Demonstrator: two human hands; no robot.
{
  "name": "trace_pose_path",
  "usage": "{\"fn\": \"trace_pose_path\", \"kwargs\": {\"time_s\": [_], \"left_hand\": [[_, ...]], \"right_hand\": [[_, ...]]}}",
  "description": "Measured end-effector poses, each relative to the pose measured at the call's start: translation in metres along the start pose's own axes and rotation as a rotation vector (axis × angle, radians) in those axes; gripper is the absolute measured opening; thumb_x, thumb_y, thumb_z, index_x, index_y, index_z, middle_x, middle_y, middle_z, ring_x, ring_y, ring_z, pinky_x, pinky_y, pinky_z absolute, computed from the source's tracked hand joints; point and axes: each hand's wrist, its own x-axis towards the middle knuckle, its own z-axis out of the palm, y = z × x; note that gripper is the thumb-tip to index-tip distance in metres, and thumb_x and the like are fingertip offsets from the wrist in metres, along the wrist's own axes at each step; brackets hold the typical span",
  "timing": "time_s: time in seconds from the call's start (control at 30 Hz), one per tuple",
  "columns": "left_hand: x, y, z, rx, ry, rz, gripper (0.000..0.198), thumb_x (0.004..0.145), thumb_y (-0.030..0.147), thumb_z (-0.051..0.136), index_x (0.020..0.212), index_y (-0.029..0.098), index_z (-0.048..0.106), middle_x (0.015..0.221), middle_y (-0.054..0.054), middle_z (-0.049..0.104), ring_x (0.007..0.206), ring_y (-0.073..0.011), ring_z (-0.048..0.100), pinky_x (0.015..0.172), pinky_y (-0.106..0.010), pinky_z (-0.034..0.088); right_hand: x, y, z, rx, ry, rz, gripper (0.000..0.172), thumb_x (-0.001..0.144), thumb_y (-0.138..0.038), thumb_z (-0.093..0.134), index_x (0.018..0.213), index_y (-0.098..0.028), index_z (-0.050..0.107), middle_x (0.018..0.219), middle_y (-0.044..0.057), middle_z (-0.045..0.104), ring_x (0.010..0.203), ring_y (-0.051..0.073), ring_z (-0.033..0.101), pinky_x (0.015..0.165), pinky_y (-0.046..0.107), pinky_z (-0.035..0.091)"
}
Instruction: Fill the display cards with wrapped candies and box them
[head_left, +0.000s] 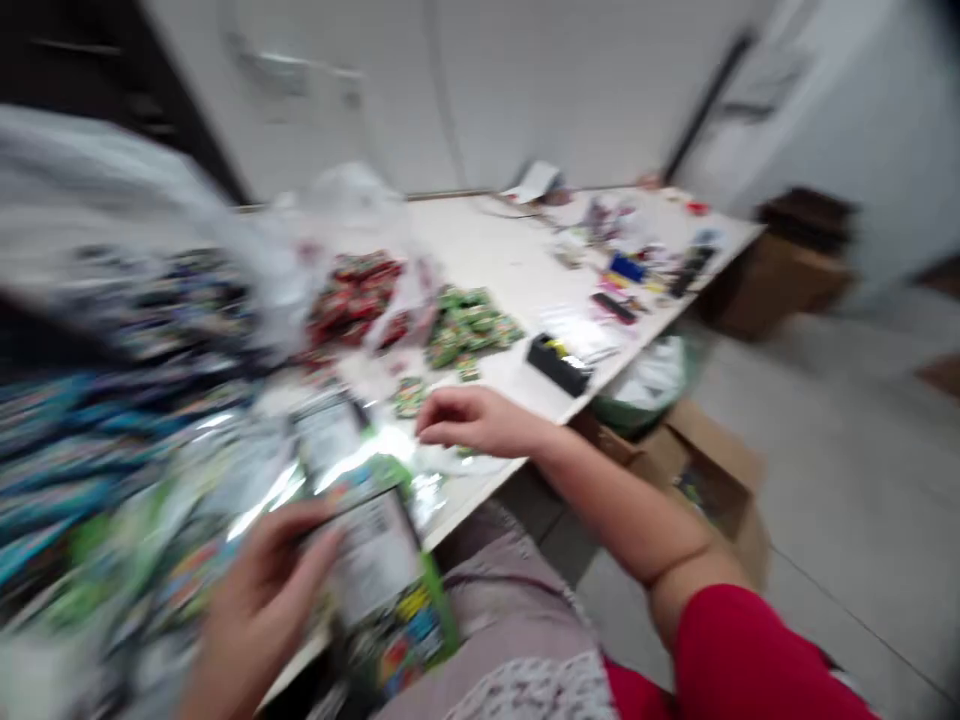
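Blue packets (60,470) lie well left of the heap of green packets (472,325) on the white worktop (480,240). Just left of that heap sit red packets (356,295) among pale plastic. Right of the heap I see a black holder (559,365), then a blue item (626,267) in blurred clutter. Farther right of it, beyond the worktop's edge, an open cardboard box (716,445) stands on the grey floor (862,410).

Nearer the person than the heap, and to its left, the left hand (262,595) pinches a printed package (397,590) by its edge; the package is above the lap. The right hand (476,420) is just on the heap's near side, fingers curled, forearm slanting back to a red sleeve (757,660); I cannot tell whether they grip anything.
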Motion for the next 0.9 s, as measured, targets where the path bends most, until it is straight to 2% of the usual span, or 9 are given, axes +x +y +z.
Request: {"fn": "trace_pose_path", "kwargs": {"time_s": [0.03, 0.1, 0.17, 0.23, 0.4, 0.63, 0.8, 0.9], "left_hand": [[-0.014, 0.000, -0.009, -0.055, -0.002, 0.010, 0.025, 0.080, 0.046, 0.067, 0.085, 0.022, 0.063, 0.081, -0.001, 0.067, 0.072, -0.0185, 0.065, 0.064, -0.029, 0.054], [-0.028, 0.002, -0.015, -0.154, -0.012, 0.025, 0.015, 0.082, 0.036, 0.065, 0.087, 0.022, 0.061, 0.085, -0.002, 0.066, 0.079, -0.0179, 0.064, 0.070, -0.029, 0.052], [-0.029, 0.001, -0.016, -0.190, 0.007, 0.022, 0.010, 0.083, 0.028, 0.063, 0.089, 0.021, 0.060, 0.089, -0.003, 0.065, 0.084, -0.0170, 0.062, 0.075, -0.029, 0.050], [-0.028, 0.002, -0.017, -0.212, 0.013, 0.016, 0.008, 0.084, 0.024, 0.061, 0.091, 0.021, 0.059, 0.090, -0.002, 0.063, 0.085, -0.0159, 0.060, 0.077, -0.029, 0.047], [-0.033, 0.009, -0.020, -0.263, -0.017, 0.017, 0.004, 0.086, 0.022, 0.057, 0.091, 0.021, 0.058, 0.086, -0.001, 0.059, 0.081, -0.0140, 0.055, 0.074, -0.028, 0.043], [-0.031, 0.010, -0.020, -0.319, -0.032, 0.007, 0.007, 0.090, 0.026, 0.052, 0.088, 0.021, 0.058, 0.082, 0.000, 0.057, 0.076, -0.0134, 0.053, 0.069, -0.028, 0.043], [-0.032, 0.011, -0.014, -0.298, 0.031, 0.020, 0.014, 0.083, 0.029, 0.067, 0.086, 0.021, 0.057, 0.082, 0.000, 0.059, 0.078, -0.0141, 0.055, 0.072, -0.029, 0.045], [-0.034, 0.009, -0.011, -0.258, 0.084, 0.020, 0.013, 0.083, 0.025, 0.067, 0.088, 0.021, 0.056, 0.084, 0.000, 0.059, 0.079, -0.0138, 0.056, 0.074, -0.029, 0.045]], "right_hand": [[0.004, -0.011, 0.009, -0.016, -0.071, -0.010, 0.006, 0.082, -0.020, 0.065, 0.081, -0.016, 0.060, 0.074, -0.003, 0.059, 0.069, 0.008, 0.052, 0.068, 0.022, 0.042], [0.014, -0.025, 0.020, -0.064, -0.244, 0.028, 0.007, 0.083, -0.022, 0.063, 0.081, -0.016, 0.059, 0.073, -0.003, 0.057, 0.067, 0.009, 0.049, 0.065, 0.023, 0.040], [0.024, -0.031, 0.030, -0.125, -0.391, 0.066, 0.010, 0.084, -0.025, 0.061, 0.081, -0.016, 0.059, 0.070, -0.003, 0.055, 0.065, 0.009, 0.047, 0.061, 0.023, 0.038], [0.029, -0.032, 0.041, -0.179, -0.468, 0.090, 0.014, 0.085, -0.029, 0.060, 0.080, -0.016, 0.058, 0.068, -0.004, 0.053, 0.062, 0.009, 0.044, 0.058, 0.023, 0.035], [0.033, -0.029, 0.058, -0.209, -0.428, 0.132, 0.016, 0.084, -0.031, 0.060, 0.077, -0.017, 0.058, 0.065, -0.004, 0.050, 0.060, 0.009, 0.041, 0.055, 0.024, 0.033], [0.038, -0.024, 0.061, -0.197, -0.393, 0.178, 0.014, 0.081, -0.031, 0.062, 0.074, -0.020, 0.059, 0.064, -0.003, 0.052, 0.057, 0.009, 0.043, 0.054, 0.024, 0.033], [0.040, -0.022, 0.065, -0.225, -0.385, 0.172, 0.012, 0.081, -0.029, 0.062, 0.073, -0.021, 0.058, 0.063, -0.003, 0.054, 0.058, 0.010, 0.045, 0.053, 0.024, 0.032], [0.041, -0.021, 0.066, -0.254, -0.374, 0.163, 0.012, 0.080, -0.029, 0.063, 0.072, -0.021, 0.059, 0.063, -0.002, 0.055, 0.058, 0.010, 0.046, 0.053, 0.025, 0.033]]}}
